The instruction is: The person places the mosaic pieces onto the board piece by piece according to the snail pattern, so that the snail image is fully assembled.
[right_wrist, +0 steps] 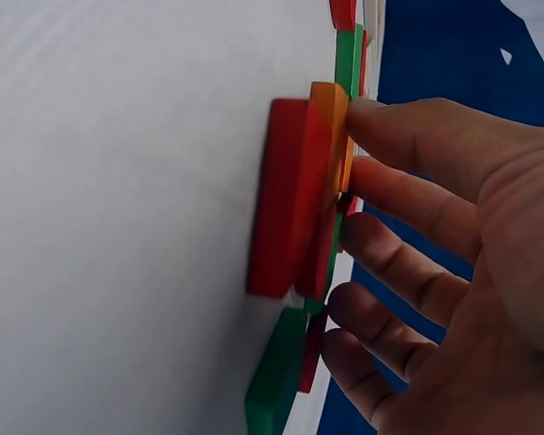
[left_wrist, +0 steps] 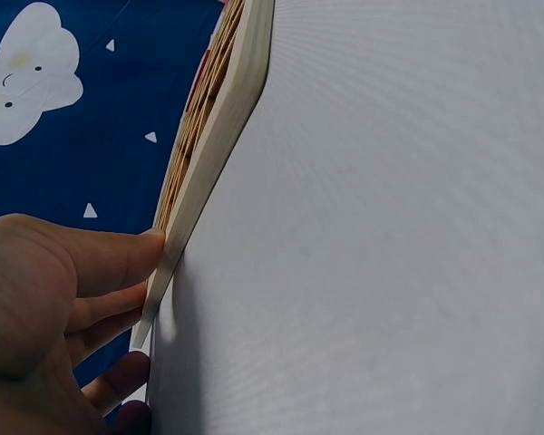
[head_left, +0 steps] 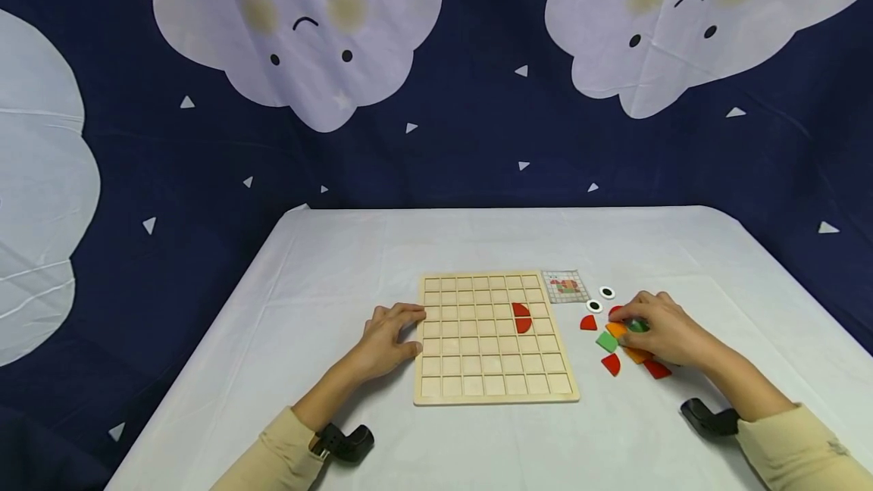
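A pale wooden grid board lies on the table with two red quarter-round pieces in neighbouring squares, right of its middle. My left hand touches the board's left edge with thumb and fingertips spread apart; in the left wrist view the thumb rests against that edge. Over a loose cluster of pieces is my right hand, its fingertips touching them. In the right wrist view, thumb and index finger meet an orange piece, beside a red piece and a green piece. No piece appears lifted.
A small picture card with a gridded pattern lies off the board's upper right corner. Two white discs with black centres, one nearer, sit beside it. Around the right hand are a green piece and red pieces on the white tablecloth.
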`<state>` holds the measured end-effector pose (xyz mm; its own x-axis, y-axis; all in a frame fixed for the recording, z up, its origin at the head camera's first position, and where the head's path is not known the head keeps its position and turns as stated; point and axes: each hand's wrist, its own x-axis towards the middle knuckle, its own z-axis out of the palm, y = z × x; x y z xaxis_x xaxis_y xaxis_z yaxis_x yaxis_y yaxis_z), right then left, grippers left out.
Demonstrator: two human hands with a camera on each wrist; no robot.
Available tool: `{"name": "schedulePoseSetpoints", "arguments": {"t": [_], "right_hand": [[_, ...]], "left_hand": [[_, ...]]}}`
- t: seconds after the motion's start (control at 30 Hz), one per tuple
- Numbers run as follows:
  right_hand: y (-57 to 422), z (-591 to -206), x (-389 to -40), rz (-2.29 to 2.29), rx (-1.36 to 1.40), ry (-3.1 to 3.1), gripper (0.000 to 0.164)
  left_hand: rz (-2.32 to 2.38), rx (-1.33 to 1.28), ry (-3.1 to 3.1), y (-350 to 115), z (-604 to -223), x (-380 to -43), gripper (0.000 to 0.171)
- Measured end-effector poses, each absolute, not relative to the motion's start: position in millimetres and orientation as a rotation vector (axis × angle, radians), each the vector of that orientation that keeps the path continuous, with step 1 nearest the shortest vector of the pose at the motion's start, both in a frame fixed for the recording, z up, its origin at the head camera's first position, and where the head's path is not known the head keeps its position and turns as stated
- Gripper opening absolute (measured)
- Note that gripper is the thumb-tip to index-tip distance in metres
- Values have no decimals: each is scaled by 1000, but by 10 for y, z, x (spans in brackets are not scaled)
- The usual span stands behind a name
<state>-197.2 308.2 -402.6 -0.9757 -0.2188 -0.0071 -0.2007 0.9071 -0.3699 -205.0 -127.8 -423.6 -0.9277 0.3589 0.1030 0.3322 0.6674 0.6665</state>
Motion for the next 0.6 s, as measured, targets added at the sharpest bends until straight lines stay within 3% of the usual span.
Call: {"name": "schedulePoseSetpoints", "arguments": {"t": [0.6], "right_hand": [[3173, -4073, -1979, -627, -318, 3038, 20]], "left_hand": [[1116, 588, 2833, -1287, -4266, -2059, 46]]}}
